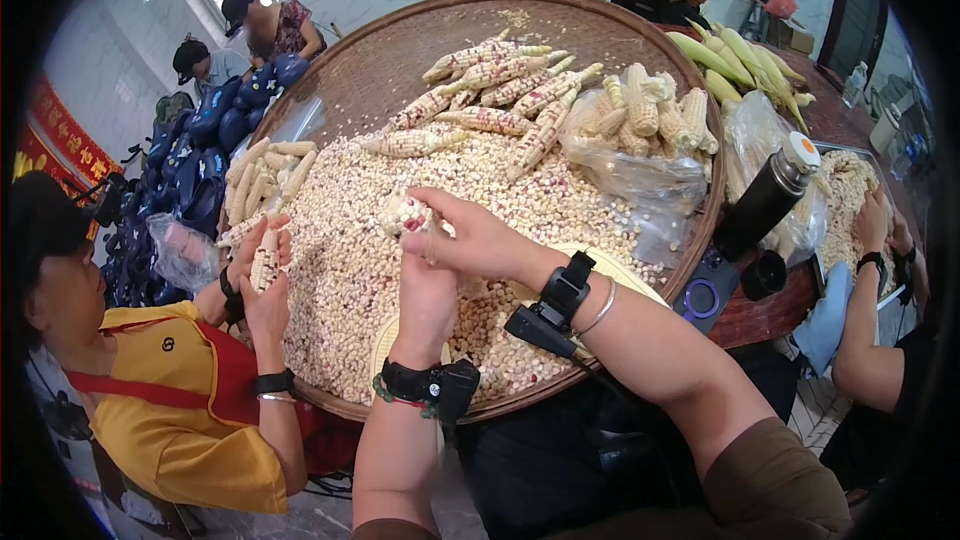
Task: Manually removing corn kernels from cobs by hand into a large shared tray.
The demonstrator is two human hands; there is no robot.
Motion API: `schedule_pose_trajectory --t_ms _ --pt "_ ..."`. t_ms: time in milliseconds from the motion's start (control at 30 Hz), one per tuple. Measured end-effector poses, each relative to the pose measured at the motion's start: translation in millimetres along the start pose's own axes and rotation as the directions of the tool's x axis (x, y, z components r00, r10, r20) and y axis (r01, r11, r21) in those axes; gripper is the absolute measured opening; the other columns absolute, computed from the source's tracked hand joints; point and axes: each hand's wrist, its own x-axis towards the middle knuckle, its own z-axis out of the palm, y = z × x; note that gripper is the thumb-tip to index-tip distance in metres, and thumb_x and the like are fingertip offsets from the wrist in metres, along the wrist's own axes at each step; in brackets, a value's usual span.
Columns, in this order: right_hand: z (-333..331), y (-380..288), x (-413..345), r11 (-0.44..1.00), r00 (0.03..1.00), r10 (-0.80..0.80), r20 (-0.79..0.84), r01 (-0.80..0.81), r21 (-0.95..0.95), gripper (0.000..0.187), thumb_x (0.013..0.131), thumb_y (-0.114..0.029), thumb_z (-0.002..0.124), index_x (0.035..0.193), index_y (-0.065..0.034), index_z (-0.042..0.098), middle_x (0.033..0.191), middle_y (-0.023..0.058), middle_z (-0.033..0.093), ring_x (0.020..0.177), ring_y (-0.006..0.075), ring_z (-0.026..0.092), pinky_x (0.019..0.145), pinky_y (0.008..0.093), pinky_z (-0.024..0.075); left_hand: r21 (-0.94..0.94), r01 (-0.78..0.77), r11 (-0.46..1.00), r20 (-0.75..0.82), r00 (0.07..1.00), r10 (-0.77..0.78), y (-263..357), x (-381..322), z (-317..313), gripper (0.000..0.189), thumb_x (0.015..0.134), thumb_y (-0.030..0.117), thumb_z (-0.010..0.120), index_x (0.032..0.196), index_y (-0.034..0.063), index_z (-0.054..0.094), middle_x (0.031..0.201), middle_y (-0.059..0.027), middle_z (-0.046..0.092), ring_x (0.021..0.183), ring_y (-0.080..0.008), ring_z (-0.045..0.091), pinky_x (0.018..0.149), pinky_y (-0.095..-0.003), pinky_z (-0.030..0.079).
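Above a broad heap of loose corn kernels (352,240), my two hands meet at one ear of white and dark red corn (412,217). My left hand (429,292) is wrapped around it from below, and its fingers are largely hidden. My right hand (472,236) reaches in from the right, with fingers and thumb on the ear's upper part. Whole speckled ears of corn (487,120) lie in a pile beyond the hands. The kernels rest in a large round woven tray (525,4).
A plastic bag of stripped cobs (637,142) lies at the tray's right. More cobs (259,180) are at its left, near a co-worker in yellow (180,390) holding an ear. A black thermos (765,195) and a phone (706,289) stand outside the rim. Other people work around.
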Motion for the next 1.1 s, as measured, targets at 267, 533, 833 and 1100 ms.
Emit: schedule_pose_trajectory --t_ms 267,533,833,1100 --pt "-21 -6 2 0.839 0.969 -0.245 0.022 0.223 -0.496 0.055 0.079 -0.003 0.062 0.133 -0.0075 0.048 0.114 0.0163 0.058 0.105 0.0285 0.054 0.089 0.0363 0.0456 -0.425 -0.131 0.896 0.103 0.976 0.192 21 -7 -1 0.038 0.094 0.023 0.042 0.128 0.0056 0.038 0.124 -0.0105 0.049 0.110 -0.0220 0.052 0.090 -0.0396 0.047" --pt "-17 -5 1 0.704 0.930 -0.312 0.194 0.363 -0.610 0.051 0.074 -0.007 0.066 0.123 -0.0153 0.058 0.112 0.0098 0.058 0.105 0.0306 0.052 0.092 0.0401 0.0398 -0.438 0.041 0.898 0.106 0.994 0.006 23 3 -12 0.051 0.100 0.050 0.028 0.125 0.0096 0.047 0.116 -0.0098 0.059 0.103 -0.0212 0.060 0.086 -0.0406 0.052" --pt "-17 15 4 0.664 0.949 -0.295 0.113 0.288 -0.690 0.042 0.092 -0.040 0.054 0.122 -0.0106 0.060 0.106 0.0130 0.062 0.099 0.0311 0.056 0.090 0.0399 0.0394 -0.550 -0.002 0.835 -0.033 0.999 -0.020 20 4 -11 0.042 0.099 0.045 0.041 0.115 0.0071 0.051 0.096 -0.0055 0.058 0.089 -0.0178 0.058 0.084 -0.0363 0.052" --pt "-15 3 4 0.774 0.961 -0.199 0.191 0.274 -0.570 0.036 0.095 -0.030 0.048 0.121 -0.0080 0.058 0.097 0.0180 0.064 0.095 0.0347 0.059 0.084 0.0442 0.0446 -0.431 0.007 0.902 -0.067 0.997 -0.040 21 3 -9 0.043 0.097 0.044 0.047 0.115 0.0049 0.051 0.098 -0.0055 0.058 0.087 -0.0173 0.058 0.081 -0.0341 0.052"
